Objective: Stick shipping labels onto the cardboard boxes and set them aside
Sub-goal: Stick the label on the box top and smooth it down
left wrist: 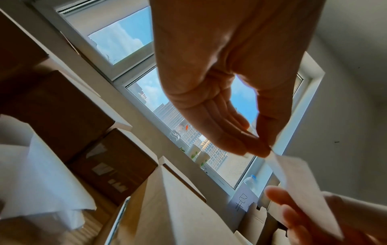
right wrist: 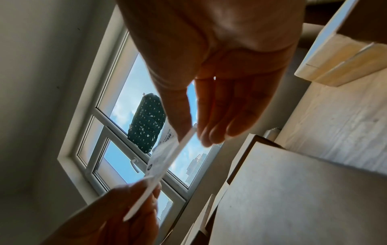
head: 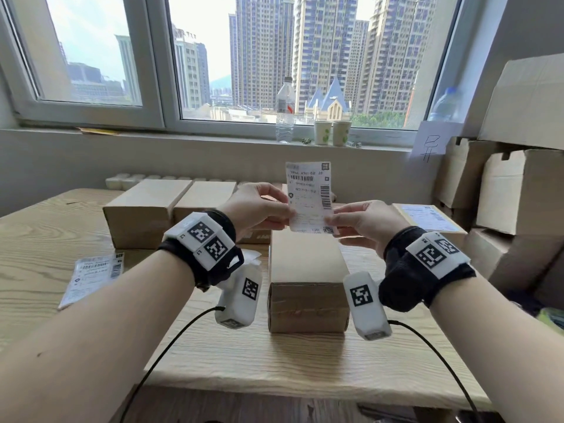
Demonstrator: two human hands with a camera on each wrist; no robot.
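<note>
A white shipping label with barcodes is held upright in the air above a long cardboard box at the table's middle. My left hand pinches its left edge and my right hand pinches its lower right edge. In the left wrist view my left hand pinches the label between thumb and fingers. The right wrist view shows my right hand pinching the label edge-on, with the left hand at its other end.
Several plain boxes stand in a row behind on the wooden table. A stack of labels lies at the left. A labelled box and stacked cartons sit at the right. A bottle and two cups stand on the sill.
</note>
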